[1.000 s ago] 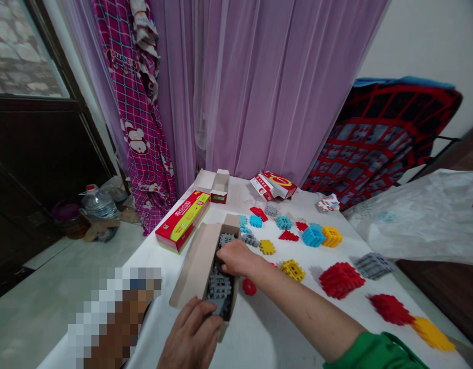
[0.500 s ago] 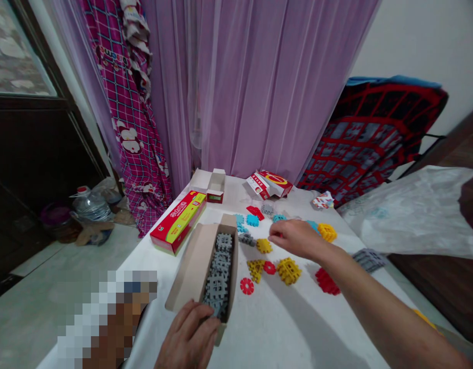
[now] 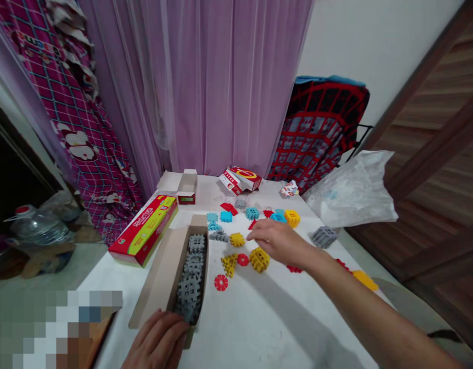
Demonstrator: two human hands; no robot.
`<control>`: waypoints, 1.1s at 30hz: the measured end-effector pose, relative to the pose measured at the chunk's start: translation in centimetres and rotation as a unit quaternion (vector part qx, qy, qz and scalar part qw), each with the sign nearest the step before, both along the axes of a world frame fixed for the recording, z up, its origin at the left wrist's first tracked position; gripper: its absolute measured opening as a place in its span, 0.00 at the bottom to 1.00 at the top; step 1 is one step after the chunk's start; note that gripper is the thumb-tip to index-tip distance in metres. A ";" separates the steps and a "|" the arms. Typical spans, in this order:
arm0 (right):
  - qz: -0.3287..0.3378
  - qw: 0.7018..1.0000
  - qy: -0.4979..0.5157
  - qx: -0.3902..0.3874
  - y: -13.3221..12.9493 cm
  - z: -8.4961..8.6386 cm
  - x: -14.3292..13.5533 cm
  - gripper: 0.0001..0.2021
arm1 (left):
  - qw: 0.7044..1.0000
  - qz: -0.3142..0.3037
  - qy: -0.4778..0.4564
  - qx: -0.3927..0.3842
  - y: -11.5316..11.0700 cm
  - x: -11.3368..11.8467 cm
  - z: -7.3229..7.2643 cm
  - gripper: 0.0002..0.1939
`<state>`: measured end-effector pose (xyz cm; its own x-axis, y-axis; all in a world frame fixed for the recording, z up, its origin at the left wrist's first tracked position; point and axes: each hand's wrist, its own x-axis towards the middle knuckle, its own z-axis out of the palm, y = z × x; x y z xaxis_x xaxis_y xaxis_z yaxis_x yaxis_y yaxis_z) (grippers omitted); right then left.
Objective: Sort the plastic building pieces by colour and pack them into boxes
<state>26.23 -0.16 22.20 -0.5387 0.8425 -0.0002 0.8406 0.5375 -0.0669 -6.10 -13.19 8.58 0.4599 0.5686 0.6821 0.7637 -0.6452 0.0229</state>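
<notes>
My left hand [image 3: 157, 339] is closed over the near end of an open cardboard box [image 3: 155, 279], its fingertips at the inner edge. Grey plastic building blocks [image 3: 190, 289], notched and interlocking, fill this box. My right hand [image 3: 276, 240] hovers over the scattered pieces, fingers stretched forward and nothing visible between them. Just left of its fingertips lies a yellow notched piece [image 3: 237, 239]. A red piece [image 3: 253, 224] shows partly behind the hand. Below it sits a yellow assembled block [image 3: 259, 260], beside a red notched disc [image 3: 242, 260] and a yellow triangular assembly [image 3: 229, 265].
A closed red and yellow-green box [image 3: 144, 230] lies left of the open one. A small open box [image 3: 187, 189] and a torn red-white carton [image 3: 241, 180] stand at the back. Blue pieces [image 3: 226, 217], a yellow block [image 3: 292, 218] and a plastic bag [image 3: 351, 189] are farther off.
The view has turned to the right, so the table appears shifted left. My right hand's fingers look more stretched out and slightly nearer me. My left hand stays on the box.
</notes>
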 end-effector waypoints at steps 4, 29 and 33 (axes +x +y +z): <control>0.177 0.984 -0.026 -0.016 0.3 -1.2 -8.9 0.18 | 1.000 0.012 0.001 0.011 -0.4 0.7 0.7 0.12; 0.159 0.975 -0.142 -0.055 3.0 -4.3 -15.0 0.19 | 0.999 0.015 -0.041 -0.011 -0.7 1.1 0.9 0.11; 0.160 0.973 -0.156 -0.052 2.7 -3.9 -15.0 0.18 | 0.999 0.012 -0.043 -0.017 -0.7 1.1 0.8 0.10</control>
<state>11.20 2.52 18.33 -0.7332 0.6191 -0.2813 0.6203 0.7784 0.0965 -4.98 -13.93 9.39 0.3874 0.6012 0.6989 0.7727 -0.6252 0.1095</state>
